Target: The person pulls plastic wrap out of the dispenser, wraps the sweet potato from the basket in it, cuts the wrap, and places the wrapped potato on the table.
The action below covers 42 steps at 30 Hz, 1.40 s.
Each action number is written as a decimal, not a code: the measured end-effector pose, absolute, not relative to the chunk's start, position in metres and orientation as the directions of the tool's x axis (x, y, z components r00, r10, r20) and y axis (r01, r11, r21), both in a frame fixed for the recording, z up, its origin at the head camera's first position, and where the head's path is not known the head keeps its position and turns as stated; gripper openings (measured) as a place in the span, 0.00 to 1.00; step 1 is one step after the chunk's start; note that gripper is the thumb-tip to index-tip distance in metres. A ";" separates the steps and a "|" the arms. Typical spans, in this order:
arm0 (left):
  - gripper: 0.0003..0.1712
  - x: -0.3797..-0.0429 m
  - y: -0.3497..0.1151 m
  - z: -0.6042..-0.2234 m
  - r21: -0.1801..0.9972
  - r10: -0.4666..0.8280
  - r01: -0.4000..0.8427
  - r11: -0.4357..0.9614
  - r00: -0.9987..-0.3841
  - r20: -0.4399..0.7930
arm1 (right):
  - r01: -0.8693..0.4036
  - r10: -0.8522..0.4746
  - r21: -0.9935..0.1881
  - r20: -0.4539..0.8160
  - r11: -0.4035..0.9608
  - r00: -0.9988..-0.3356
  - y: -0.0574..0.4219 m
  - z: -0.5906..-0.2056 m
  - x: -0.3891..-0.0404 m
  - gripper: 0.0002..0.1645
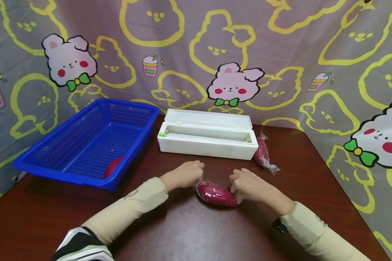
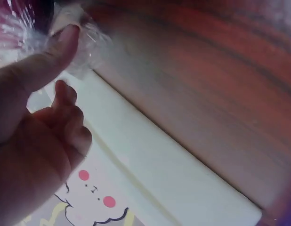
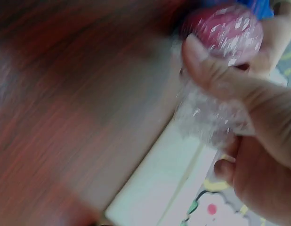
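A smooth red-purple oblong piece of produce, wrapped in clear cling film, lies between the two hands at the table's middle. My left hand pinches the gathered film at one end, with the thumb over it. At the other end, my right hand holds the bunched film between thumb and fingers. Both wrist views show the crinkled film sticking out past the thumbs. Part of the wrapped piece is hidden behind the right thumb.
A white film dispenser box stands behind the hands, lid raised. Right of it lies another wrapped red piece with twisted ends. At left, a blue plastic basket contains a red piece. A patterned curtain hangs behind the table.
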<state>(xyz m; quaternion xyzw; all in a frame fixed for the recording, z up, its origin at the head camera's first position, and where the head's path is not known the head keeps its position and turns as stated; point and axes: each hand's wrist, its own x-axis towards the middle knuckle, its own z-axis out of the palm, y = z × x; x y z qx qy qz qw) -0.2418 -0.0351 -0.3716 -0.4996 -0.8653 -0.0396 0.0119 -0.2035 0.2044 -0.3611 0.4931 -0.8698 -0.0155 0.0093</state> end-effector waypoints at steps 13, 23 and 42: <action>0.16 -0.240 -0.032 -0.372 0.222 0.760 0.741 0.634 -0.650 -0.005 | -0.731 -0.724 -0.152 0.103 0.666 -0.682 0.200 -0.367 -0.197 0.11; 0.23 -0.237 -0.030 -0.361 0.492 0.680 0.547 0.677 -0.721 -0.134 | -0.501 -0.643 -0.621 -0.006 0.602 -0.766 0.200 -0.374 -0.199 0.38; 0.28 -0.239 -0.033 -0.370 0.587 0.696 0.537 0.606 -0.715 -0.064 | -0.278 -0.681 -0.877 -0.073 0.392 -0.729 0.196 -0.388 -0.202 0.38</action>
